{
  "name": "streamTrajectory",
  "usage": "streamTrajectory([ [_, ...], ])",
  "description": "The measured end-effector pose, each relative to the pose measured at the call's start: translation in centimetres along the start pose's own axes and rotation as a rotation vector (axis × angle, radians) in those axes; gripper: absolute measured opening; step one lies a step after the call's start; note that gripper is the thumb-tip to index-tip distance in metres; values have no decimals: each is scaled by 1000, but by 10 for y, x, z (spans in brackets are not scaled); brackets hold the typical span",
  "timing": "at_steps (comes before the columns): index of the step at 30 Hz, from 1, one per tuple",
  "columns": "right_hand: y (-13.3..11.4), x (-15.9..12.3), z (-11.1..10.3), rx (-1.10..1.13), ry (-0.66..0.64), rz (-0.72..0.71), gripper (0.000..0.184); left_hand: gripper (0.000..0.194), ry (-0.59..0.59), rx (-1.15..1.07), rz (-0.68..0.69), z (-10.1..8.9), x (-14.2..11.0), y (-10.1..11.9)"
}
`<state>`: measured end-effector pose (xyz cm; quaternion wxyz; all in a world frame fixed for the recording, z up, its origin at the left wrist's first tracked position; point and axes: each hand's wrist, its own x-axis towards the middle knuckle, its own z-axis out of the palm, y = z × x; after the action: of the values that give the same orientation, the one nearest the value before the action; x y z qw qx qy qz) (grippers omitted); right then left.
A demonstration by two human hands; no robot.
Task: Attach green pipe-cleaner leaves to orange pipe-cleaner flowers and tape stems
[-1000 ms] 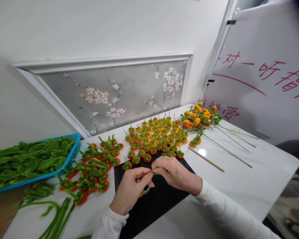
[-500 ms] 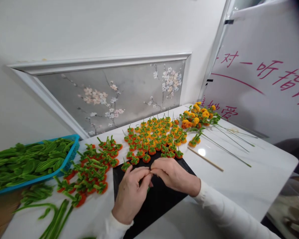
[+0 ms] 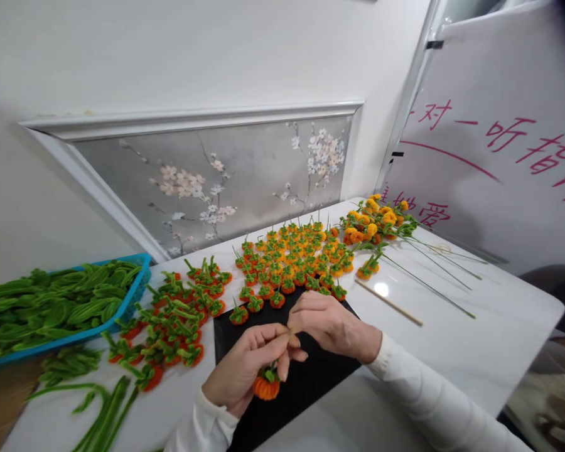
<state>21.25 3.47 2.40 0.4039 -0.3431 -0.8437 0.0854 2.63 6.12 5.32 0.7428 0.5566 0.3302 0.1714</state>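
Note:
An orange pipe-cleaner fruit [image 3: 266, 387] with a green leafy top hangs below the fingers of my left hand [image 3: 249, 364], over a black mat [image 3: 306, 383]. My left hand is closed, its thumb and fingers pinching near the fruit's stem. My right hand [image 3: 329, 323] is closed too, its fingertips meeting the left ones at a pinch point. Whatever thin piece lies between those tips is too small to make out. Beyond my hands stand many similar orange and yellow pipe-cleaner fruits [image 3: 287, 251] with green tops, some with thin wires upright.
To the left, a blue basket [image 3: 145, 276] holds green pipe-cleaner leaves [image 3: 66, 307]. Red-orange fruits [image 3: 169, 326] and loose green stems [image 3: 108, 414] lie near it. On the right are a wooden stick [image 3: 390, 302], long wire stems [image 3: 428, 282] and a yellow-orange bunch [image 3: 376, 220].
My left hand has turned and shifted slightly left and down, bringing the orange pipe-cleaner fruit into view beneath it. My right hand stays in almost the same place, fingertips still pinched.

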Motion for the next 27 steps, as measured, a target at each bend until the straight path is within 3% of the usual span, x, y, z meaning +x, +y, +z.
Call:
streamTrajectory([
  [3,1,2,-1,56,61,177,21,22,114,272,108,2,-1,4],
  [6,-4,5,-3,61,-12,385,26,26,236,584,183,6,-2,5],
  [9,-13,8,-2,-18,-124,441,34,25,356,842,253,11,-3,4],
  [12,-18,7,2,-77,-106,418,31,27,420,928,298,14,-3,4],
  [15,-18,6,2,-9,-58,302,25,29,308,769,224,12,-5,7],
  [18,-18,5,-3,107,-64,127,24,25,70,370,66,7,-8,9],
  [20,-18,5,-6,149,-66,63,24,22,-28,88,-18,4,-8,8],
  [24,-16,4,-7,175,-19,23,22,18,-95,-286,-89,5,-4,3],
  [27,-11,3,-7,203,88,80,19,16,-39,-272,-62,8,-2,3],
])
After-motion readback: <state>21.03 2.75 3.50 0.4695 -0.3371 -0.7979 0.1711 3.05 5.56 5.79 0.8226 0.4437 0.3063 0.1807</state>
